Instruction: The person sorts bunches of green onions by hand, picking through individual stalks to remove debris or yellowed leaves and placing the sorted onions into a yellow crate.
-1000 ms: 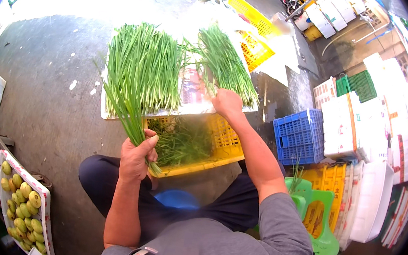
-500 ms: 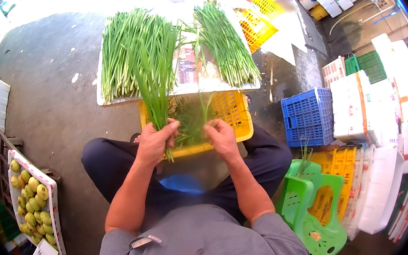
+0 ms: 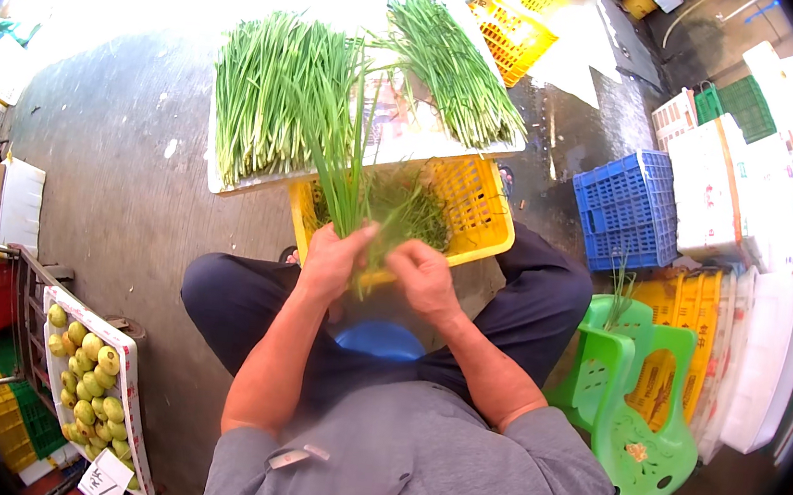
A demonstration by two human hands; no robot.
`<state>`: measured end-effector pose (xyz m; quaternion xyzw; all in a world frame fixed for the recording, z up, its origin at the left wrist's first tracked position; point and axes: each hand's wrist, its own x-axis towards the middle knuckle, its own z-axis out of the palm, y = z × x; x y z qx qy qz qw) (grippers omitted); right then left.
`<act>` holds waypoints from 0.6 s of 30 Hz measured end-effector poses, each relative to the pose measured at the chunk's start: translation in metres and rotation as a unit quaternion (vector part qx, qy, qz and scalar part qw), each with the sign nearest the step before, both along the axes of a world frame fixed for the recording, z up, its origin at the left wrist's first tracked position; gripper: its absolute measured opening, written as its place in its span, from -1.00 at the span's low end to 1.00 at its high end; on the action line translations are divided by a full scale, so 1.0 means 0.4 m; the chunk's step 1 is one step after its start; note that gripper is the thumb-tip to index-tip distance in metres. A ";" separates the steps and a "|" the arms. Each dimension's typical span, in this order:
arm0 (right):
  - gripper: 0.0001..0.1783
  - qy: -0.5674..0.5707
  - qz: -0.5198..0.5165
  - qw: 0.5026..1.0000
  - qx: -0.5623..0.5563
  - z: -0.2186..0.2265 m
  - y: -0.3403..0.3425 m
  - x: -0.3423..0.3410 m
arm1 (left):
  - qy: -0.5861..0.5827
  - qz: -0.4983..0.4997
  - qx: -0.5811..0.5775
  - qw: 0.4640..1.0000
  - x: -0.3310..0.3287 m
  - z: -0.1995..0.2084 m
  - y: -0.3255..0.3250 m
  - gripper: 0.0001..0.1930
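Observation:
My left hand (image 3: 335,260) is closed around a small bunch of Chinese chives (image 3: 338,179), whose long green leaves point up and away. Close beside it on the right, my right hand (image 3: 427,280) has its fingers pinched together near the stalk ends; motion blur hides what is between them. Both hands are over the near edge of a yellow plastic crate (image 3: 492,214), where loose green trimmings (image 3: 424,217) lie. Just beyond, a white foam board (image 3: 382,154) carries a broad pile of chives (image 3: 277,100) on the left and a second pile (image 3: 458,75) on the right.
A green plastic chair (image 3: 633,437) stands at my right, with a blue crate (image 3: 624,212) and white foam boxes (image 3: 707,188) beyond it. A tray of round green-yellow fruit (image 3: 94,385) is at lower left. Under me is a blue seat (image 3: 380,340).
My right hand has come in from apart to beside the left hand, at the bunch. The left hand keeps its hold. The whole view has shifted, with the scene now further right and slightly higher.

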<state>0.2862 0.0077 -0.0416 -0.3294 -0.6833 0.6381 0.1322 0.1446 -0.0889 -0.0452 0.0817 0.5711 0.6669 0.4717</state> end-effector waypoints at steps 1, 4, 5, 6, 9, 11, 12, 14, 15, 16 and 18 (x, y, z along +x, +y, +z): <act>-0.85 0.027 -0.021 0.998 0.058 0.004 0.014 0.002 | 0.006 -0.008 -0.001 1.000 0.000 -0.003 -0.001 -0.82; -0.93 0.144 -0.047 0.937 0.314 0.042 0.070 -0.011 | 0.015 -0.028 0.007 0.999 0.003 -0.006 -0.002 -0.82; -0.90 0.154 -0.032 0.924 0.349 0.068 0.074 -0.023 | 0.014 -0.029 0.016 0.999 0.003 -0.006 -0.005 -0.83; -0.86 0.164 -0.016 0.909 0.383 0.095 0.073 -0.035 | 0.012 -0.030 0.024 0.999 0.002 -0.005 -0.007 -0.83; -0.77 0.146 0.050 0.889 0.431 0.107 0.093 -0.045 | -0.034 -0.023 0.062 0.997 0.010 0.027 -0.001 -0.82; -0.74 0.125 0.085 0.887 0.437 0.092 0.110 -0.041 | -0.064 -0.033 0.055 0.996 0.007 0.025 -0.005 -0.81; -0.74 0.117 0.093 0.887 0.436 0.071 0.119 -0.037 | -0.079 -0.038 0.051 0.995 0.005 0.024 -0.007 -0.81; -0.74 0.101 0.096 0.894 0.427 0.061 0.118 -0.034 | -0.093 -0.043 0.043 0.994 0.001 0.027 -0.011 -0.80; -0.74 0.093 0.091 0.899 0.419 0.063 0.112 -0.032 | -0.099 -0.046 0.038 0.993 -0.001 0.028 -0.012 -0.80; -0.74 0.085 0.084 0.904 0.410 0.065 0.109 -0.031 | -0.094 -0.050 0.036 0.994 -0.001 0.030 -0.012 -0.79; -0.75 0.084 0.092 0.906 0.405 0.059 0.112 -0.032 | -0.082 -0.057 0.030 0.995 -0.001 0.032 -0.010 -0.79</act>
